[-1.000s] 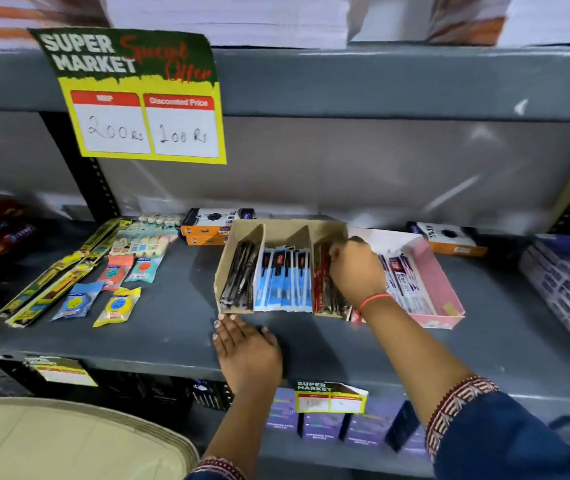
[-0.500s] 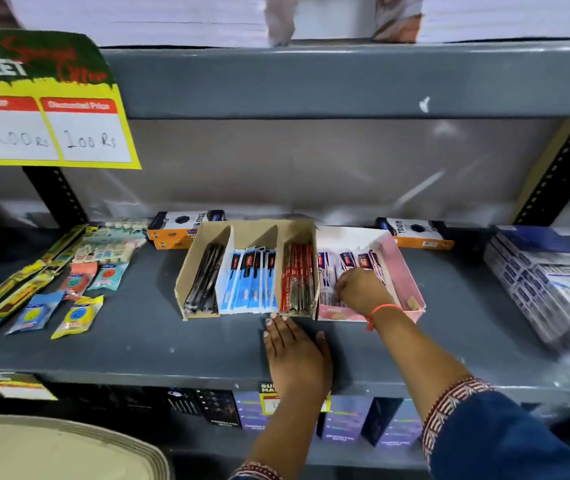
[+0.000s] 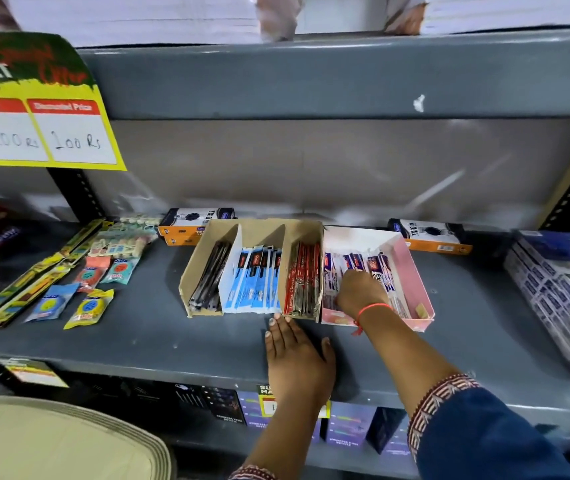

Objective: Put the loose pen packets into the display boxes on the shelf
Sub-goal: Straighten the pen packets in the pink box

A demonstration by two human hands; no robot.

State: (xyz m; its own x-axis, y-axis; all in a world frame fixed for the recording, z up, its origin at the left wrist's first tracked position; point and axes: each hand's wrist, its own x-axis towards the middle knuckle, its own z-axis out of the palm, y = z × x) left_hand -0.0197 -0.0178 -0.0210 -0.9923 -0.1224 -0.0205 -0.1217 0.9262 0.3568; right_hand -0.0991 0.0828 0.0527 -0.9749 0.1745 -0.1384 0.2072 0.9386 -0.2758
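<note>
On the grey shelf (image 3: 145,337), a wide bare strip runs along the front edge, where the left hand (image 3: 297,362) lies flat, fingers spread, holding nothing, fingertips just touching the brown display box (image 3: 204,247). That box's three compartments hold black, blue and red pen packets (image 3: 259,278) standing on edge, long axes running front to back. Beside it on the right, touching, sits the pink display box (image 3: 411,275). The right hand (image 3: 359,289) reaches into it, fingers curled down among its packets; whether the grip has closed on one cannot be told.
</note>
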